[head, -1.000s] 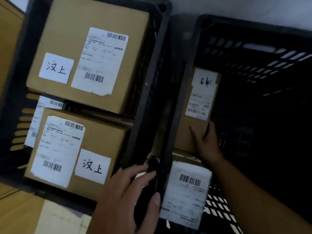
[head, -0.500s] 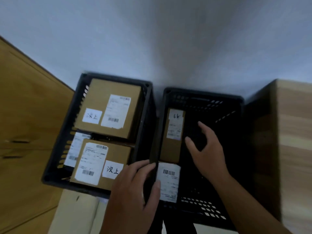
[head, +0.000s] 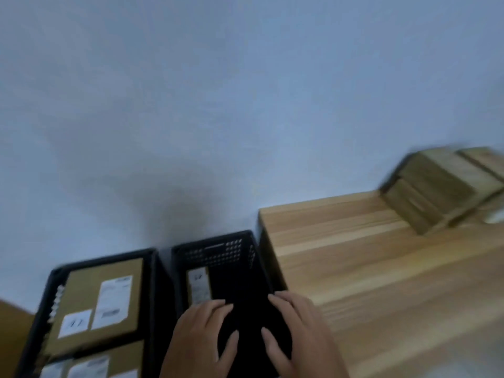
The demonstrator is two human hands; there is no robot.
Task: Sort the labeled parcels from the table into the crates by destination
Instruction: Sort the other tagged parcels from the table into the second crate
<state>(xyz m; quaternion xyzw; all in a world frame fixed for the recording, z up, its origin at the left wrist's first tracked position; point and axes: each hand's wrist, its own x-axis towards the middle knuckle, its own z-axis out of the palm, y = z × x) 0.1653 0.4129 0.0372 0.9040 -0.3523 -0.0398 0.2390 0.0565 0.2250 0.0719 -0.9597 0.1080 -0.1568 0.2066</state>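
- My left hand [head: 199,334] and right hand [head: 297,331] hover low in the frame over the right crate [head: 215,242]. Fingers are spread and relaxed, and neither holds anything.
- There is open dark room inside that crate between my hands.
- A narrow parcel [head: 198,286] lies against that crate's left wall, label up. Its long axis runs up the frame toward the far rim.
- The left crate [head: 151,271] sits just beside it, rims nearly touching. A large parcel [head: 87,298] fills its far end, and a second parcel [head: 120,356] lies at the bottom edge.
- The table [head: 368,268] edge stands right against the right crate's right wall.
- Blurred stacked parcels [head: 436,186] are on the table at the right edge of the frame.
- The wall [head: 218,105] fills the upper frame.
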